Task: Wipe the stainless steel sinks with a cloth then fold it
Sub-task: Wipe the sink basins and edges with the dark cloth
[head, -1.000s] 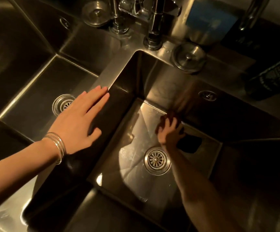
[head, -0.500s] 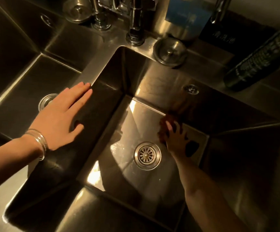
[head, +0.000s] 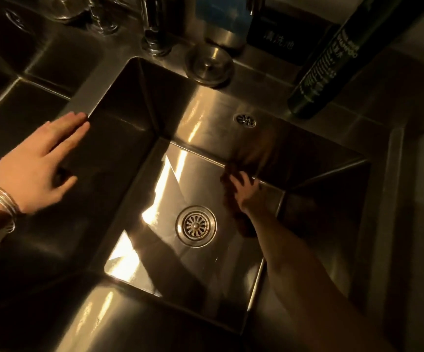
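My right hand [head: 243,193] reaches down into the right stainless steel sink [head: 139,174] and presses a dark brownish cloth [head: 231,199] against the basin floor, close to the back wall and just right of the round drain [head: 195,226]. Its fingers are spread over the cloth, which shows mostly at the hand's left side and under the wrist. My left hand [head: 35,166], with thin bangles on the wrist, lies flat with straight fingers on the steel divider between the two basins. The left sink [head: 15,102] is at the left edge, in shadow.
A tap base [head: 155,39] and a round steel lid [head: 209,66] stand on the back ledge. A tall dark bottle [head: 325,69] leans at the back right beside a dark sign. An overflow hole [head: 244,120] sits in the right sink's back wall.
My view has shifted right and closer to the right sink. My right hand with the cloth has slid a little along the floor by the back wall. My left hand stays on the divider.
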The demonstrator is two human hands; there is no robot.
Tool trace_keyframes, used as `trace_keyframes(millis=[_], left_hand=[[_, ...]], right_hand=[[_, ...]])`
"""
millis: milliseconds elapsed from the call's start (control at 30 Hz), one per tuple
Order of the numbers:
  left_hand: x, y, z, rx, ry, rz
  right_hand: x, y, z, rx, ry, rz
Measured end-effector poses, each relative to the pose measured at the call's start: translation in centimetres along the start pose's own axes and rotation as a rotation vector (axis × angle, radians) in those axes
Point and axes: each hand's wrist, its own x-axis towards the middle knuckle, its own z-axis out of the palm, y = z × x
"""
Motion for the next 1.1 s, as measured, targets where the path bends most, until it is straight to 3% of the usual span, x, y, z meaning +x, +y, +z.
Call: trace_keyframes(millis=[67, 133, 267, 333, 433, 467, 533, 633, 700, 833, 967, 1100], left_hand=[[-0.1, 0.0, 0.1, 0.002, -0.018, -0.009], [-0.1, 0.1, 0.0, -0.007, -0.019, -0.016], [0.0, 0.8, -0.8, 0.0, -0.009, 0.001], [0.0, 1.3, -1.4, 0.008, -0.013, 0.0], [0.1, 1.8, -1.7, 0.024, -0.033, -0.019], [0.1, 1.9, -1.7, 0.038, -0.037, -0.032], [0.1, 2.2, -2.0, 0.069, -0.061, -0.058], [-0.3, 3.2, -2.5, 0.091, -0.057, -0.11], [-1.0, 4.3, -2.6, 0.086, -0.027, -0.117], [-4.4, 7.0, -3.2, 0.014, 0.05, -0.215], [-10.3, 9.6, -3.4, -0.028, -0.034, -0.199], [-14.6, 11.4, -3.5, -0.066, -0.123, -0.152]], right_hand=[[-2.5, 0.7, 0.9, 0.013, 0.055, 0.157], [-5.6, 1.3, 2.0, 0.018, -0.01, 0.36], [-11.4, -2.0, 3.7, 0.106, -0.121, 0.47], [-14.3, -6.1, 4.7, 0.078, -0.207, 0.334], [-15.8, -7.8, 5.5, -0.103, -0.247, -0.178], [-15.1, -7.0, 4.8, -0.12, -0.288, -0.249], [-14.2, -5.7, 4.1, -0.134, -0.333, -0.183], [-16.2, -6.8, 4.8, -0.113, -0.389, 0.125], [-18.7, -8.7, 5.6, -0.082, -0.502, 0.182], [-22.4, -10.9, 5.3, -0.077, -0.656, -0.018], [-23.5, -11.8, 2.1, 0.01, -0.878, -0.275], [-25.7, -10.5, -2.3, 0.293, -1.042, -0.188]])
